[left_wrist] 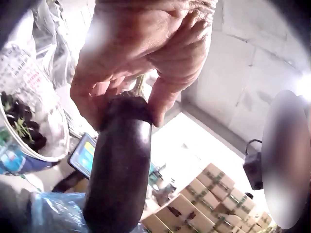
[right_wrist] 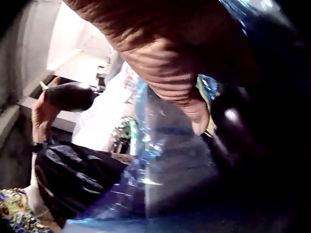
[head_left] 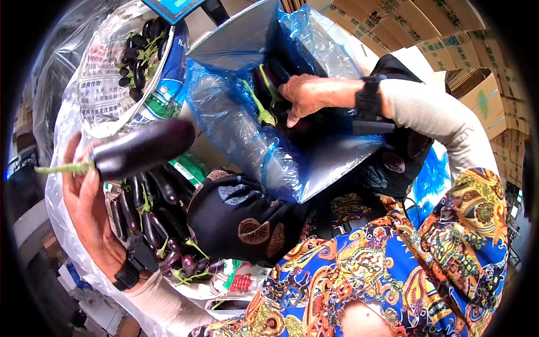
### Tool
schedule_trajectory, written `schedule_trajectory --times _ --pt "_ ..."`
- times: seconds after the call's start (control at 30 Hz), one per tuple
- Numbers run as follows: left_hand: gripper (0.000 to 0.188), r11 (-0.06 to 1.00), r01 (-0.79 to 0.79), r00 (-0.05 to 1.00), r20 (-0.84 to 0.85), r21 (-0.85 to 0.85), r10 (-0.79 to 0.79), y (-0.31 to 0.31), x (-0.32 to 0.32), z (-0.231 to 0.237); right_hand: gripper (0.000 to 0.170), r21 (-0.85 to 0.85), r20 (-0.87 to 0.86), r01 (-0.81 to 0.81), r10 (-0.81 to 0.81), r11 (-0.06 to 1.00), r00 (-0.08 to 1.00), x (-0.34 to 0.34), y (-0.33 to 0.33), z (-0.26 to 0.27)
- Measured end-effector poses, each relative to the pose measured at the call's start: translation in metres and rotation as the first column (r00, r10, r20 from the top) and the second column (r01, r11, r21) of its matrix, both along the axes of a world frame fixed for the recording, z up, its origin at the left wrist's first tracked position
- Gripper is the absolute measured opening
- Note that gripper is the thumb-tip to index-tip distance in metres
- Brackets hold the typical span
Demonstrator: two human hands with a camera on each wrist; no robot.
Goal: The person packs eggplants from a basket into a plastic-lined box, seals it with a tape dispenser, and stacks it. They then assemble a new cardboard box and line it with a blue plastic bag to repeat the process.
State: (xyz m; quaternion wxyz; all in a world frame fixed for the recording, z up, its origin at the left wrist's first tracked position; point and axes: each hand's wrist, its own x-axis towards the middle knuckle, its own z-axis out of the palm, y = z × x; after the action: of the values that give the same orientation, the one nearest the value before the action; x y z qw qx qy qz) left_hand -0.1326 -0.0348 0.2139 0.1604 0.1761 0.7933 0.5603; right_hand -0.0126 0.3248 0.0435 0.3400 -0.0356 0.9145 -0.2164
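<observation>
My left hand (head_left: 88, 205) holds a large, glossy dark purple eggplant (head_left: 143, 149) up at the left, thumb and fingers pinching its stem end. Its body points away from the palm in the left wrist view. My right hand (head_left: 307, 95) reaches into a white box (head_left: 233, 42) lined with blue plastic film (head_left: 219, 106). There the thumb bends against a dark eggplant (right_wrist: 231, 116) in the right wrist view, while the other fingers are lost in shadow. More eggplants with green stems (head_left: 265, 115) lie in the box beside this hand.
Several eggplants (head_left: 151, 202) lie in a sack below my left hand. A white-lined tub (head_left: 101, 106) at the upper left holds smaller ones. Behind the box is a blue-edged screen (head_left: 171, 7). Stacked cardboard boxes (head_left: 460, 56) line the right; my dark-clothed knee (head_left: 247, 219) sits between sack and box.
</observation>
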Motion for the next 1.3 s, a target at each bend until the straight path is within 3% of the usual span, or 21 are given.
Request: schedule_trajectory --times 0.07,0.17,0.23,0.3,0.33,0.37,0.5,0.53,0.67,0.77,0.83,0.87,0.97,1.03,1.07,1.17,1.3 --pt "0.084 0.995 -0.092 0.993 0.081 0.033 0.089 -0.028 0.010 -0.016 0.076 -0.023 0.021 0.034 -0.034 0.999 0.999 0.000 0.002 -0.045" --pt "0.084 0.983 -0.179 0.960 0.222 0.027 0.169 -0.041 0.018 -0.027 0.076 -0.230 0.114 0.224 -0.202 0.947 0.973 -0.005 0.017 -0.066" --pt "0.078 0.973 -0.229 0.936 0.279 0.030 0.212 -0.050 0.037 -0.043 0.076 -0.271 0.162 0.173 -0.132 0.947 0.978 -0.010 0.030 -0.062" --pt "0.068 0.960 -0.272 0.936 0.251 0.070 0.247 -0.060 0.050 -0.069 0.078 -0.307 0.121 0.108 -0.074 0.946 0.990 -0.019 0.057 -0.091" --pt "0.067 0.956 -0.288 0.925 0.276 0.056 0.262 -0.060 0.054 -0.076 0.077 -0.322 0.359 0.384 -0.264 0.865 0.895 -0.019 0.055 -0.073" --pt "0.066 0.951 -0.306 0.913 0.299 0.047 0.279 -0.059 0.060 -0.082 0.076 -0.265 0.571 0.629 -0.407 0.731 0.713 -0.019 0.055 -0.050" --pt "0.062 0.936 -0.351 0.884 0.326 -0.010 0.335 -0.044 0.064 -0.095 0.074 -0.256 0.421 0.558 -0.429 0.789 0.799 -0.017 0.040 -0.034" --pt "0.063 0.942 -0.332 0.886 0.325 -0.057 0.332 -0.044 0.060 -0.096 0.075 -0.243 0.363 0.473 -0.372 0.847 0.854 -0.021 0.038 -0.048" --pt "0.063 0.956 -0.270 0.904 0.312 -0.110 0.292 -0.032 0.058 -0.090 0.072 -0.281 0.434 0.543 -0.399 0.791 0.808 -0.019 0.036 -0.058" --pt "0.059 0.957 -0.275 0.907 0.305 -0.095 0.291 -0.024 0.052 -0.094 0.070 -0.158 0.328 0.253 -0.191 0.954 0.925 -0.028 0.030 -0.054" --pt "0.055 0.948 -0.057 0.995 -0.093 -0.314 0.029 -0.045 0.038 -0.106 0.071 -0.197 0.323 0.330 -0.257 0.923 0.911 -0.027 0.028 -0.076" --pt "0.055 0.904 0.010 0.946 -0.289 -0.428 -0.147 -0.054 0.031 -0.114 0.072 -0.203 0.317 0.330 -0.257 0.922 0.913 -0.029 0.027 -0.077" --pt "0.057 0.929 -0.068 0.998 -0.038 -0.362 0.058 -0.030 0.038 -0.103 0.075 -0.156 0.242 0.296 -0.254 0.942 0.937 -0.025 0.017 -0.082" --pt "0.059 0.953 -0.227 0.941 0.207 -0.199 0.267 -0.020 0.037 -0.105 0.078 -0.090 0.158 0.265 -0.249 0.960 0.956 -0.023 0.009 -0.081" --pt "0.061 0.943 -0.233 0.924 0.248 -0.238 0.291 -0.022 0.037 -0.106 0.080 -0.101 0.126 0.263 -0.250 0.960 0.960 -0.020 0.008 -0.080" --pt "0.060 0.943 -0.254 0.920 0.245 -0.217 0.304 -0.018 0.046 -0.111 0.082 -0.352 0.435 0.441 -0.273 0.826 0.858 0.001 0.027 -0.065" --pt "0.060 0.945 -0.228 0.930 0.236 -0.233 0.282 -0.020 0.039 -0.113 0.076 -0.264 0.367 0.406 -0.298 0.875 0.881 0.000 0.021 -0.077"
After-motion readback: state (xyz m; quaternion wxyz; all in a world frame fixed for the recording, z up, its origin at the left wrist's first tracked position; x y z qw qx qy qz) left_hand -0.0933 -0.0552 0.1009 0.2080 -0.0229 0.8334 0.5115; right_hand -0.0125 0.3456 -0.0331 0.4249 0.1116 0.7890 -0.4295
